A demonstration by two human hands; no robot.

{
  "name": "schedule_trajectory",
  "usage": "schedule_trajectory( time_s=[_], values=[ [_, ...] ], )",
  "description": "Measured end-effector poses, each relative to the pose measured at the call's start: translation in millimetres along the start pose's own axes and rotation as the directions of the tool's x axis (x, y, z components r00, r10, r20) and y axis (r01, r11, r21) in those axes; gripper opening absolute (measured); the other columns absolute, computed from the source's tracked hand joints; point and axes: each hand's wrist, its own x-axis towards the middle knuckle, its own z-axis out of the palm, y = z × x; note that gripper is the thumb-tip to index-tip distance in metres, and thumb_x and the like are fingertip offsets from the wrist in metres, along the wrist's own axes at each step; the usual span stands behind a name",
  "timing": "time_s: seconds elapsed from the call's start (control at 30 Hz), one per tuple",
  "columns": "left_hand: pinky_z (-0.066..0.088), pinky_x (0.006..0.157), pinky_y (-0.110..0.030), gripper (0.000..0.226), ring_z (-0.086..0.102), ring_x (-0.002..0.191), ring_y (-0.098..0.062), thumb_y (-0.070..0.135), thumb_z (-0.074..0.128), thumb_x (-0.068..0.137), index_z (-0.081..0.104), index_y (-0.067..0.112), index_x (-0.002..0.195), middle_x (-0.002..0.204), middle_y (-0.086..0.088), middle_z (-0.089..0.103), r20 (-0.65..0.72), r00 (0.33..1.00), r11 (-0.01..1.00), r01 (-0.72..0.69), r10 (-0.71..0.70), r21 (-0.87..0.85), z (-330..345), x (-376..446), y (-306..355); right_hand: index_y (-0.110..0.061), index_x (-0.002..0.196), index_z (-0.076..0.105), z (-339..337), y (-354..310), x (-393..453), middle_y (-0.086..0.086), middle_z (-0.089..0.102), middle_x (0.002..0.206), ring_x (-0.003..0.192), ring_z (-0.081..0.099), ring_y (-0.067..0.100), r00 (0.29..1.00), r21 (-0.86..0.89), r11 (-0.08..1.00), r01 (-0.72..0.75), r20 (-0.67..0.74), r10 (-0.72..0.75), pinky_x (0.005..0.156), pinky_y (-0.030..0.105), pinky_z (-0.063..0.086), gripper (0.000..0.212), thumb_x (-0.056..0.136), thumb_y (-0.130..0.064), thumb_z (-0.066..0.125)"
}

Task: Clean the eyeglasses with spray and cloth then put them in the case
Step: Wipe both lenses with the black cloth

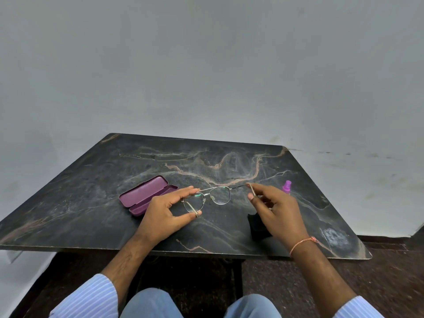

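Note:
Thin metal-framed eyeglasses (216, 195) are held just above the dark marble table (91, 184), lenses facing me. My left hand (169, 212) holds the left temple arm between thumb and fingers. My right hand (273, 207) pinches the right temple arm between thumb and forefinger. An open purple glasses case (146, 195) lies on the table to the left of my left hand. A small spray bottle with a purple cap (286, 187) stands behind my right hand, mostly hidden by it. A black cloth (258, 228) lies under my right hand.
The table stands against a grey wall (206, 76). Its near edge runs just in front of my knees (199, 304). A pale scuff mark (336, 237) sits on the near right corner of the table.

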Motion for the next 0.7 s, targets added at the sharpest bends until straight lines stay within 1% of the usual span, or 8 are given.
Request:
schedule_trajectory(
  time_s=[0.07,0.2,0.37,0.47,0.53,0.6,0.7],
  values=[
    [0.053,0.119,-0.034,0.065,0.067,0.135,0.002,0.025,0.100,0.078,0.076,0.037,0.136,0.141,0.018,0.073,0.008,1.000,1.000,-0.002,0.002,-0.004,0,0,0,-0.034,0.124,0.077,4,0,4,-0.019,0.075,0.097,0.090,0.067,0.006,0.999,0.023,0.999,0.033,0.001,-0.033,0.077,0.009,0.049,0.029,0.098,-0.021,0.075],
    [0.051,0.120,-0.030,0.064,0.066,0.135,0.003,0.023,0.100,0.077,0.076,0.040,0.134,0.139,0.021,0.074,0.019,1.000,0.999,0.015,-0.014,-0.031,0,0,0,-0.028,0.113,0.081,10,0,9,-0.023,0.075,0.099,0.092,0.071,0.008,0.993,0.036,0.992,0.117,-0.017,-0.117,0.077,0.010,0.050,0.020,0.097,-0.018,0.076],
    [0.051,0.119,-0.026,0.062,0.067,0.133,0.003,0.023,0.101,0.077,0.078,0.032,0.134,0.139,0.019,0.075,0.018,1.000,0.999,0.019,-0.019,-0.042,0,0,-2,-0.024,0.110,0.081,15,-2,12,-0.023,0.074,0.102,0.097,0.072,0.004,0.976,0.023,0.976,0.217,-0.032,-0.216,0.081,0.009,0.050,0.019,0.096,-0.012,0.077],
    [0.051,0.118,-0.024,0.062,0.067,0.133,0.004,0.022,0.101,0.078,0.078,0.032,0.134,0.139,0.019,0.074,0.031,0.999,0.999,0.014,-0.013,-0.045,0,0,-1,-0.022,0.109,0.082,16,-1,13,-0.020,0.074,0.104,0.097,0.071,0.005,0.966,-0.003,0.966,0.259,-0.011,-0.259,0.082,0.012,0.052,0.016,0.096,-0.016,0.075],
    [0.050,0.118,-0.023,0.062,0.066,0.134,0.004,0.023,0.100,0.078,0.078,0.033,0.134,0.139,0.019,0.074,0.039,0.999,0.999,0.012,-0.011,-0.039,0,0,-1,-0.021,0.110,0.083,17,-1,14,-0.021,0.072,0.105,0.097,0.071,0.004,0.958,-0.030,0.957,0.288,0.017,-0.287,0.083,0.012,0.052,0.015,0.097,-0.019,0.075],
    [0.050,0.118,-0.023,0.062,0.065,0.135,0.005,0.024,0.100,0.078,0.078,0.034,0.135,0.140,0.019,0.074,0.044,0.999,0.999,0.013,-0.012,-0.037,0,0,-1,-0.021,0.109,0.082,19,-2,15,-0.023,0.069,0.104,0.095,0.070,0.004,0.951,-0.050,0.950,0.307,0.041,-0.305,0.082,0.011,0.051,0.014,0.097,-0.018,0.076],
    [0.050,0.118,-0.023,0.062,0.065,0.135,0.005,0.026,0.100,0.078,0.078,0.034,0.135,0.140,0.020,0.073,0.045,0.999,0.999,0.015,-0.013,-0.032,-1,0,-1,-0.021,0.108,0.081,23,-5,16,-0.019,0.069,0.103,0.091,0.069,0.004,0.937,-0.081,0.934,0.348,0.061,-0.344,0.079,0.014,0.052,0.013,0.097,-0.015,0.077]
  ],
)
